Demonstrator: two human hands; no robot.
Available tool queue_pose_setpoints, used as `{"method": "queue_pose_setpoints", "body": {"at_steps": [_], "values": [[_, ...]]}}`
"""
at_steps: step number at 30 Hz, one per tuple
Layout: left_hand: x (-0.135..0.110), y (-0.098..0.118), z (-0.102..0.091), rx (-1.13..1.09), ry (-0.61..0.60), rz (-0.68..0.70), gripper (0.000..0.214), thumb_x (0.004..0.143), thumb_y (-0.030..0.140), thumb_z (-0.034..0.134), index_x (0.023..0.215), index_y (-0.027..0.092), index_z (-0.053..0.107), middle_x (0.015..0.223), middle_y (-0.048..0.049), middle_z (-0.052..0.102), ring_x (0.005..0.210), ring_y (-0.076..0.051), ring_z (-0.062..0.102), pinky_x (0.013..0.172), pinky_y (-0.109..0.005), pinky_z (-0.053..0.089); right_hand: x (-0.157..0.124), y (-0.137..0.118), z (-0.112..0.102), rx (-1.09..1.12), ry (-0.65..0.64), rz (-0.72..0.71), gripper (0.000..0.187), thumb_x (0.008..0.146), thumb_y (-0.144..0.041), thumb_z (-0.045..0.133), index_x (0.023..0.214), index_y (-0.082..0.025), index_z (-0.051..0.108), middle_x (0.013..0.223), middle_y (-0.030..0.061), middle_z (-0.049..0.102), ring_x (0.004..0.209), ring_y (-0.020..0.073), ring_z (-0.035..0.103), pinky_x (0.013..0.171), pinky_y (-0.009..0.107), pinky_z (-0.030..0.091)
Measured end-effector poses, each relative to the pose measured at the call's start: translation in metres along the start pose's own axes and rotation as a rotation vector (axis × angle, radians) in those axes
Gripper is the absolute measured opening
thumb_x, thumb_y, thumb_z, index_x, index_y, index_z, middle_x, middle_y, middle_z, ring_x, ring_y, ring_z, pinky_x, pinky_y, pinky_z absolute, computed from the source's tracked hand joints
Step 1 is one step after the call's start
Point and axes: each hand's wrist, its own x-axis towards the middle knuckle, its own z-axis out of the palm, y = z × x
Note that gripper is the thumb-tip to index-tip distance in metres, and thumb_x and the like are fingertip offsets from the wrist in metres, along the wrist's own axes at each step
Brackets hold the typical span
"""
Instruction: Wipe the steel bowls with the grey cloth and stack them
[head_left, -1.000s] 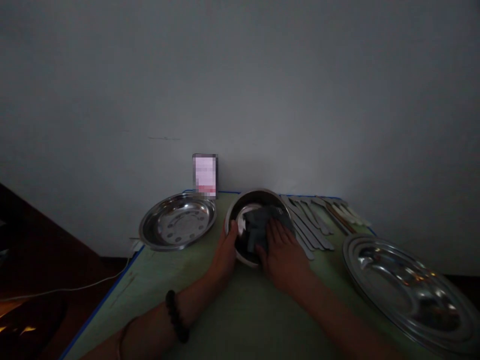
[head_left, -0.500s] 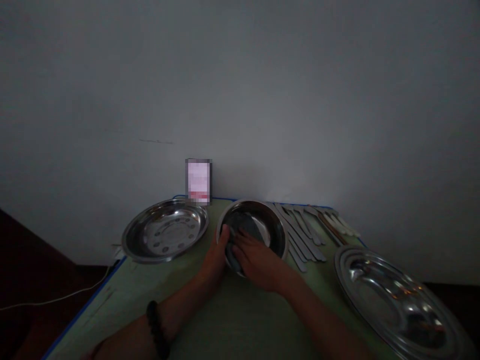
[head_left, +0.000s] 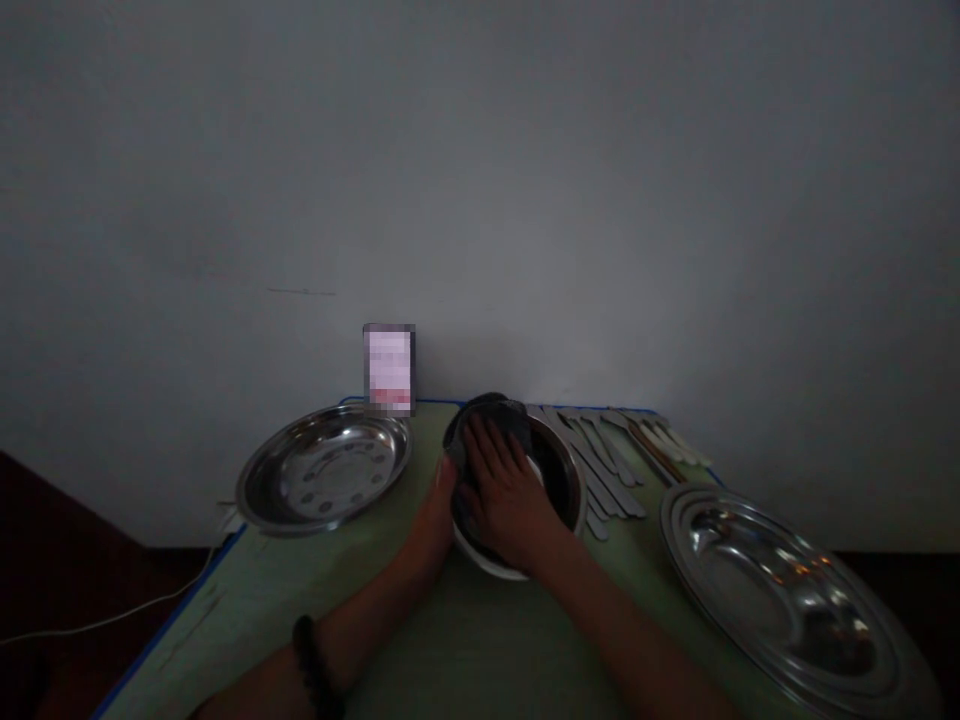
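Observation:
A round stainless steel bowl [head_left: 576, 470] stands tilted at the middle of the table. My left hand [head_left: 437, 510] is closed on the left side of its rim, thumb up; the fingers behind the bowl are hidden. My right hand [head_left: 510, 490] reaches into the bowl and holds a dark grey cloth [head_left: 491, 405] against its inner wall and far left rim. The fingers of that hand are stretched over the cloth, and part of the cloth shows beside the thumb.
A shallow steel dish [head_left: 322, 470] stands on the left, a phone-like screen [head_left: 390, 370] behind it. Right of the bowl lie several flat metal utensils [head_left: 600, 470] and white-handled pieces [head_left: 679, 443]. A large steel plate [head_left: 750, 590] is at the front right. A wall [head_left: 480, 200] rises behind the table.
My right hand has slid the cloth up and away, from the bowl's inside to its far left rim. The bowl has turned and tilted slightly; my left hand stays on its side.

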Motion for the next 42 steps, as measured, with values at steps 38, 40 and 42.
{"method": "queue_pose_setpoints", "body": {"at_steps": [38, 40, 42], "values": [[-0.028, 0.057, -0.005, -0.066, -0.171, 0.156, 0.06, 0.078, 0.03, 0.065, 0.132, 0.028, 0.041, 0.141, -0.0061, 0.052, 0.133, -0.026, 0.044, 0.108, -0.037, 0.037, 0.033, 0.065, -0.09, 0.208, 0.247, 0.39, 0.013, 0.072, -0.016, 0.063, 0.077, -0.02, 0.052, 0.07, 0.0005, 0.062, 0.064, 0.015, 0.055, 0.057, 0.024, 0.03], [-0.021, 0.085, -0.004, 0.051, -0.305, 0.134, 0.046, 0.081, 0.029, 0.063, 0.125, 0.026, 0.05, 0.139, -0.0072, 0.055, 0.13, -0.027, 0.048, 0.102, -0.037, 0.043, 0.033, 0.062, -0.1, 0.222, 0.334, 0.38, 0.014, 0.07, -0.012, 0.061, 0.07, -0.02, 0.05, 0.065, -0.0015, 0.058, 0.06, 0.013, 0.05, 0.057, 0.025, 0.029], [-0.009, 0.117, -0.001, 0.158, -0.371, 0.117, 0.048, 0.078, 0.028, 0.067, 0.124, 0.026, 0.054, 0.137, -0.0073, 0.057, 0.127, -0.028, 0.051, 0.098, -0.037, 0.046, 0.034, 0.057, -0.106, 0.248, 0.427, 0.369, 0.015, 0.069, -0.01, 0.058, 0.068, -0.02, 0.048, 0.064, -0.0025, 0.056, 0.06, 0.0123, 0.048, 0.057, 0.025, 0.03]]}}
